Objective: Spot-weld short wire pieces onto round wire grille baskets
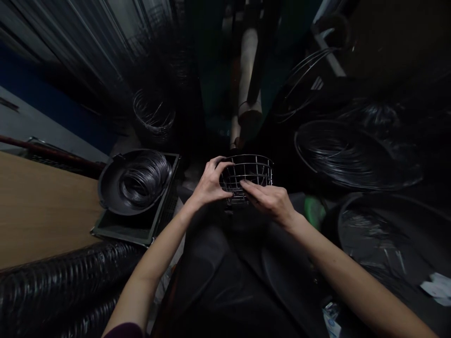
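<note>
1. Nearest, lower left: rolled wire mesh point(52, 286) lies beside a wooden table point(35, 206).
2. Over the lap: the left hand point(209, 184) has its fingers curled closed around the rim of the wire basket point(253, 171). The right hand point(270, 201) lays nearly straight fingers on the basket's near wall; the thumb is hidden, so its grip cannot be told.
3. Left, beyond: a wire coil point(144, 180) sits in a black bowl point(109, 188).
4. Far right: a large wire coil point(352, 155).
5. Risk, as judged: dim light and cut wire ends could snag fingertips, and a one-sided grip could let the basket tip.
</note>
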`<action>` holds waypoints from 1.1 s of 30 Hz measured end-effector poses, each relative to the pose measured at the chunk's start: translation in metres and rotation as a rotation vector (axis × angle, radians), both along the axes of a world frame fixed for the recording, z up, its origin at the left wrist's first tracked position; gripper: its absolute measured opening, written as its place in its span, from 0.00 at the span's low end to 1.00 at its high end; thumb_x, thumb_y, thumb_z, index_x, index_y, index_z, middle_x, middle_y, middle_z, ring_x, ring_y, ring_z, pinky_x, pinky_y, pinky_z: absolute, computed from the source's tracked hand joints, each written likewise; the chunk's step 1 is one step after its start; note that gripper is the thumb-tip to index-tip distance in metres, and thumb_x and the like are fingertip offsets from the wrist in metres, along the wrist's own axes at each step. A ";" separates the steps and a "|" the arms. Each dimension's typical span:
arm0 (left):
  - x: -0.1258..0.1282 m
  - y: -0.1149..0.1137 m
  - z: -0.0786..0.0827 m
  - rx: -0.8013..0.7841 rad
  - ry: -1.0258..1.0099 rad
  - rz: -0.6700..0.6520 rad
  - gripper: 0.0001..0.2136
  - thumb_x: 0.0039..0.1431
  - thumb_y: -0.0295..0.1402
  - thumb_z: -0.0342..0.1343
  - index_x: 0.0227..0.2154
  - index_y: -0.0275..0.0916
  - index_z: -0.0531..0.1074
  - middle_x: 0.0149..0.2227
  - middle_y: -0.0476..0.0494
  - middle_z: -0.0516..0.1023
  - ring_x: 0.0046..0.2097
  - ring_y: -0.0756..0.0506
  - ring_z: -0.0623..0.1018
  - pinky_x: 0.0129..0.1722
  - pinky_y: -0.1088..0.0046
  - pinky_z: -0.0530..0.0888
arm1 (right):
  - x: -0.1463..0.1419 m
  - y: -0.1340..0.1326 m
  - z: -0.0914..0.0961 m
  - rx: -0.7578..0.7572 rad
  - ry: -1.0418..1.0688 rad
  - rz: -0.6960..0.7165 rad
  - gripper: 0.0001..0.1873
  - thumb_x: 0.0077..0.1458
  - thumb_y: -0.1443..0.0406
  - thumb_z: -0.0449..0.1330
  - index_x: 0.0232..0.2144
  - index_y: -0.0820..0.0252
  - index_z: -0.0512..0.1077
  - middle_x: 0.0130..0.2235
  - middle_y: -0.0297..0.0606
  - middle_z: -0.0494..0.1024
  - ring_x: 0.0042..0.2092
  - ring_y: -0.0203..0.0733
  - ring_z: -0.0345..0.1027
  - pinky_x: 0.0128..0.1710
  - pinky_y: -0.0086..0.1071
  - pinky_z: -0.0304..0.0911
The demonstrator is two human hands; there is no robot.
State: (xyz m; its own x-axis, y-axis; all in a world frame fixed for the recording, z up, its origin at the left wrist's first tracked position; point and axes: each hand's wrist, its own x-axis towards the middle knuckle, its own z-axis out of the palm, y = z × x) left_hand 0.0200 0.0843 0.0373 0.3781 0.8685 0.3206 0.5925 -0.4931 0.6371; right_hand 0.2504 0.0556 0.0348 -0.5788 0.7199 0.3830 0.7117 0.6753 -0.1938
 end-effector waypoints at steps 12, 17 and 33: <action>-0.003 0.027 0.002 0.032 -0.007 -0.008 0.35 0.40 0.32 0.71 0.55 0.39 0.67 0.60 0.32 0.60 0.65 0.31 0.63 0.64 0.48 0.65 | -0.002 0.029 0.010 -0.051 -0.001 -0.028 0.18 0.66 0.63 0.51 0.52 0.51 0.78 0.52 0.34 0.76 0.36 0.41 0.79 0.34 0.33 0.74; -0.007 0.036 0.006 0.044 -0.010 -0.010 0.35 0.40 0.31 0.70 0.55 0.39 0.67 0.60 0.32 0.60 0.64 0.31 0.63 0.64 0.47 0.65 | -0.004 0.040 0.010 0.046 0.023 0.013 0.17 0.66 0.64 0.53 0.51 0.51 0.78 0.50 0.33 0.78 0.38 0.37 0.79 0.36 0.28 0.74; -0.011 0.052 0.015 0.037 -0.003 -0.024 0.36 0.36 0.38 0.75 0.52 0.41 0.70 0.54 0.38 0.67 0.59 0.36 0.69 0.60 0.58 0.69 | -0.010 0.049 0.016 0.058 0.156 0.044 0.16 0.66 0.63 0.55 0.51 0.61 0.77 0.46 0.38 0.81 0.43 0.39 0.79 0.38 0.27 0.74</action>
